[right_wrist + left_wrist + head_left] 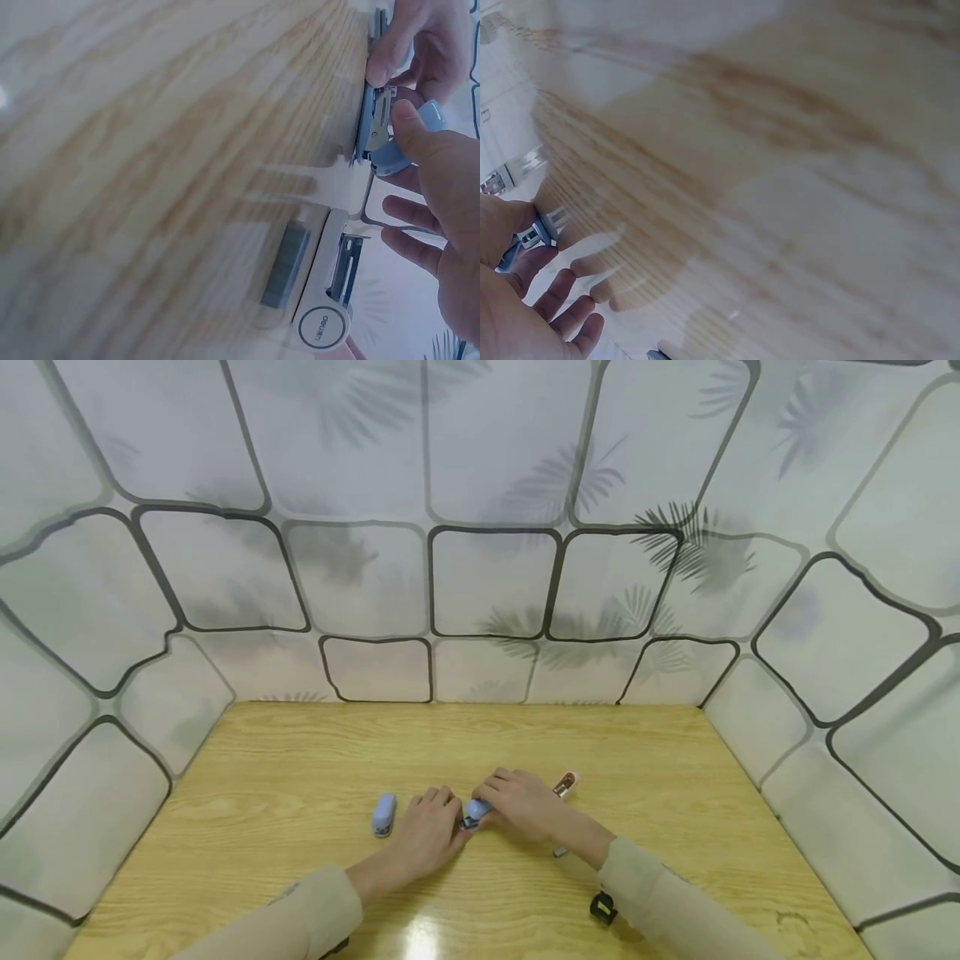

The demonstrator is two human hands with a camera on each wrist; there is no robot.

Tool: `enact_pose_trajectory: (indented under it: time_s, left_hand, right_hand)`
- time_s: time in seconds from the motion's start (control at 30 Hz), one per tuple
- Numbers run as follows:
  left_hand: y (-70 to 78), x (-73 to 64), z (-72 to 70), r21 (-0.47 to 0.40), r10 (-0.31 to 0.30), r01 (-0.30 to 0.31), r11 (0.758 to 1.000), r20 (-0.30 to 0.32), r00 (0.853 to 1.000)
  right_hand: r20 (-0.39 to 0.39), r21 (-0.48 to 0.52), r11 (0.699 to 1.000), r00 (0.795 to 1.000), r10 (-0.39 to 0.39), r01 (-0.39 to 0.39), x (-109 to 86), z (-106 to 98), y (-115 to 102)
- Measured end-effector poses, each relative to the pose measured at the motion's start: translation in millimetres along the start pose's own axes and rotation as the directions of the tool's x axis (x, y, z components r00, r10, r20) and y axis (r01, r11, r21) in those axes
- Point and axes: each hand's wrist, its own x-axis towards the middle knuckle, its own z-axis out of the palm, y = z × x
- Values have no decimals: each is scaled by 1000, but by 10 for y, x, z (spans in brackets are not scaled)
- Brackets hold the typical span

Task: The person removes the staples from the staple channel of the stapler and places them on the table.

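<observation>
Between my two hands is a light-blue stapler (476,811), opened up, with its blue cover swung away from the metal magazine (381,124). My left hand (429,831) pinches the base end between thumb and index finger, the other fingers loosely spread. The right hand (521,797) grips the blue cover (391,158) with thumb and forefinger. A second light-blue stapler (383,815) lies just left of my left hand. Near my right wrist is a white stapler (321,289) with a round logo end and an exposed dark metal channel, partly hidden by my forearm in the head view.
A small black object (602,907) with a yellow-green mark sits by my right sleeve. The glossy wood-grain table (315,752) is bounded by patterned fabric walls (487,585) at the back and both sides.
</observation>
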Motion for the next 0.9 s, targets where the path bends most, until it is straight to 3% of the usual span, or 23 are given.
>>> enact_pose_trajectory:
  time_s: [0.43,0.6,0.9]
  left_hand:
    - [-10,0,13,6,-10,10,1000,3,1000]
    - [-3,8,7,21,1,-1,1000,-1,1000]
    - [1,22,14,33,7,-7,999,1,1000]
  right_hand:
    - [28,-154,988,1000,4,0,-21,-111,121]
    - [3,-235,972,1000,-9,10,-40,-130,164]
    - [1,-252,968,1000,11,-10,-75,-138,232]
